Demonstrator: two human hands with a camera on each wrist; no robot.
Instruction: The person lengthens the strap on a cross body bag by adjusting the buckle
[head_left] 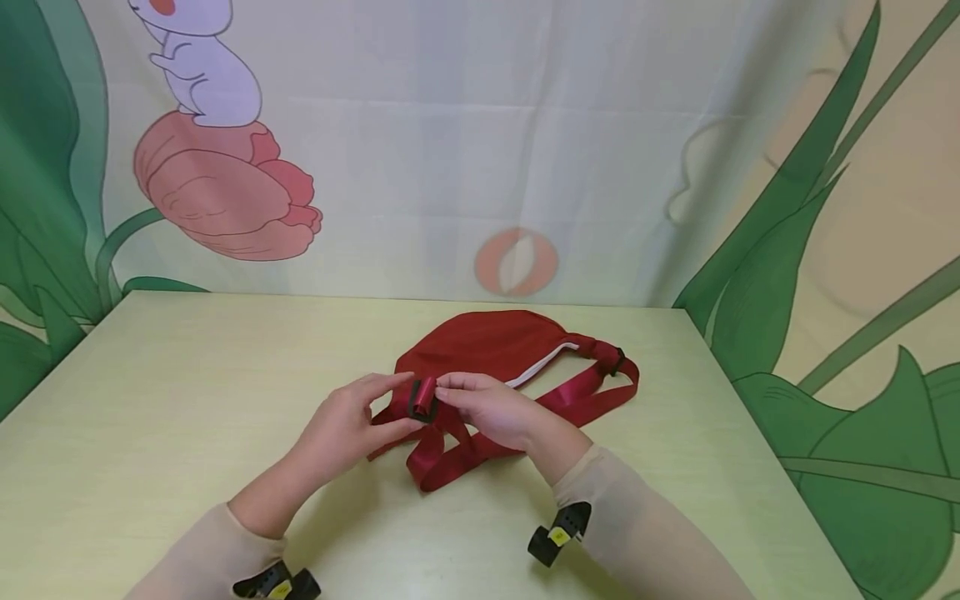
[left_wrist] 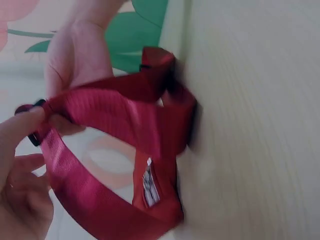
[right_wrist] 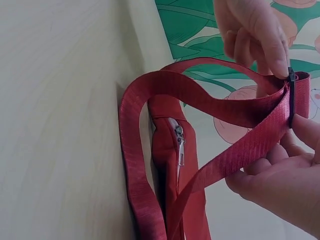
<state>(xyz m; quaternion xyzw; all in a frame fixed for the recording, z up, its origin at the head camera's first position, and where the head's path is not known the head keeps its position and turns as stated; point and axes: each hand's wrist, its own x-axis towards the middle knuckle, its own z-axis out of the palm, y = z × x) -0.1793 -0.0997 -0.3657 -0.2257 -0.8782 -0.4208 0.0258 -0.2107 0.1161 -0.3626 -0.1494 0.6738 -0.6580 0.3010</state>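
Note:
A red waist bag (head_left: 480, 346) lies on the table, its red webbing strap (head_left: 442, 471) looped in front of it. Between thumb and forefinger, my left hand (head_left: 341, 429) pinches a black slider buckle (right_wrist: 291, 97) threaded on the strap. A short fold of webbing stands up through the buckle. From the other side my right hand (head_left: 495, 410) pinches the strap right at the buckle, its thumb close to the buckle's end in the right wrist view. The bag's zipper (right_wrist: 180, 145) faces the strap loop. Raised webbing hangs in loops between hands and bag.
The pale table (head_left: 187, 375) extends around the bag on both sides. Behind it hangs a printed cloth backdrop (head_left: 420, 167) with a rabbit, flowers and green leaves. A second black slider (head_left: 617, 360) sits on the strap at the bag's right end.

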